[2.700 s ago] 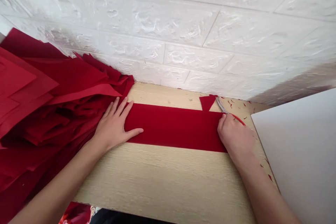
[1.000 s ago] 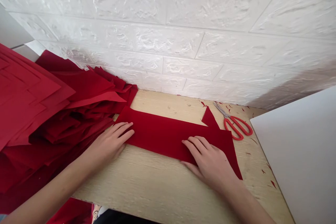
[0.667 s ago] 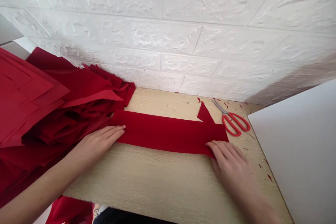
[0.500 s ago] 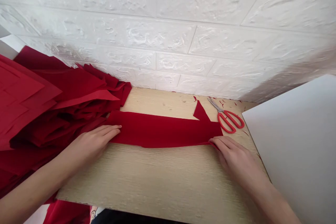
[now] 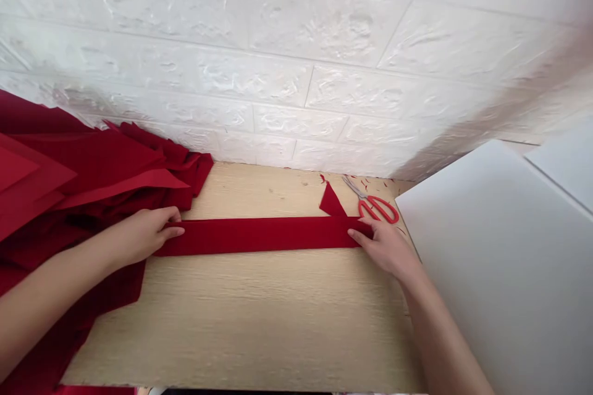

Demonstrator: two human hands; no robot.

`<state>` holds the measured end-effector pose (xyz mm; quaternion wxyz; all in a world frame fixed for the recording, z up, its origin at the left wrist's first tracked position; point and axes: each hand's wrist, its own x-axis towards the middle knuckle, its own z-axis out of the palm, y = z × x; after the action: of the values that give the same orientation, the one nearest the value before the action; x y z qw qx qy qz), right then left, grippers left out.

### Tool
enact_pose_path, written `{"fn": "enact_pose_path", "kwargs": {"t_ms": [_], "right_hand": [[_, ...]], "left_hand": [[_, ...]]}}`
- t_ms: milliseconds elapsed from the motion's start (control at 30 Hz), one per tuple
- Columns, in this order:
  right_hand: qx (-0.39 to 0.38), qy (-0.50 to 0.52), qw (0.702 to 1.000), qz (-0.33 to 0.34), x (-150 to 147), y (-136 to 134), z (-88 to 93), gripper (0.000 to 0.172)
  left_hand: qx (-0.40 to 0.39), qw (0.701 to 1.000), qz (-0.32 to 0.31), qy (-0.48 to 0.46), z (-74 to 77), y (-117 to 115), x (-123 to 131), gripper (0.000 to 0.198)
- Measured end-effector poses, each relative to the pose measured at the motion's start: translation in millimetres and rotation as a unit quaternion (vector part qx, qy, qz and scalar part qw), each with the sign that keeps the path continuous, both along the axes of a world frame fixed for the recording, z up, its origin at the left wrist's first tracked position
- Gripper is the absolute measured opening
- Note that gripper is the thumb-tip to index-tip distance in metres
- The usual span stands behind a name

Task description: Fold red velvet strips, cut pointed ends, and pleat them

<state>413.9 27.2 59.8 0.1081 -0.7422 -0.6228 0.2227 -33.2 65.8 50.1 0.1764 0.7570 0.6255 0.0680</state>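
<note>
Pinching red strip (image 5: 264, 236) near left end with left hand (image 5: 151, 231), at right end with right hand (image 5: 382, 242). Extended across worktop (image 5: 254, 321) nearer rear edge, just before scissors (image 5: 369, 199) toward rear right corner.

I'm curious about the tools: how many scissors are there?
1: the red-handled scissors on the table, near the wall, just beyond the right hand. Others could be hidden under the red pile.

At eight o'clock a slim left forearm (image 5: 60, 284) is seen bare down to the left hand (image 5: 148, 236), at four o'clock the right forearm (image 5: 435, 315) is likewise bared to the right hand (image 5: 384, 244), and at six o'clock a dark sliver (image 5: 250, 392), possibly clothing, is cropped.
</note>
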Motion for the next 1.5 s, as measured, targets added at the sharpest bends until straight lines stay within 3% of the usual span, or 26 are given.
{"fn": "enact_pose_path", "kwargs": {"t_ms": [67,167,400,600,900,1133,1333,1500], "right_hand": [[0.020,-0.027,0.999,-0.031,-4.0,-2.6,-4.6,0.023],[0.061,-0.057,0.995,-0.053,-9.9,-9.7,-13.1,0.024],[0.156,-0.122,0.980,-0.001,-6.0,-11.3,-29.4,0.023],[0.176,-0.140,0.974,-0.015,-0.7,-7.1,-41.2,0.026],[0.075,-0.173,0.981,-0.053,-11.6,-0.8,-35.3,0.023],[0.090,-0.214,0.969,-0.085,-24.2,-2.7,-35.5,0.019],[0.132,-0.243,0.959,-0.068,-28.2,-4.6,-35.3,0.021],[0.084,-0.200,0.971,-0.097,-25.2,-5.7,-35.1,0.024]], "left_hand": [[-0.043,0.999,0.003,0.027,6.0,-5.1,4.7,0.024],[-0.019,0.998,0.027,0.057,10.6,-15.6,12.3,0.026],[0.101,0.984,0.082,0.122,-7.7,-40.5,31.0,0.033],[0.025,0.964,0.167,0.205,-12.0,-35.4,42.2,0.033],[0.028,0.957,0.151,0.246,-8.6,-31.2,46.5,0.035],[0.034,0.951,0.135,0.276,-3.2,-31.6,52.0,0.042],[0.036,0.943,0.118,0.310,-0.3,-31.3,53.3,0.043],[0.039,0.941,0.106,0.318,0.9,-30.5,51.8,0.042]]}}
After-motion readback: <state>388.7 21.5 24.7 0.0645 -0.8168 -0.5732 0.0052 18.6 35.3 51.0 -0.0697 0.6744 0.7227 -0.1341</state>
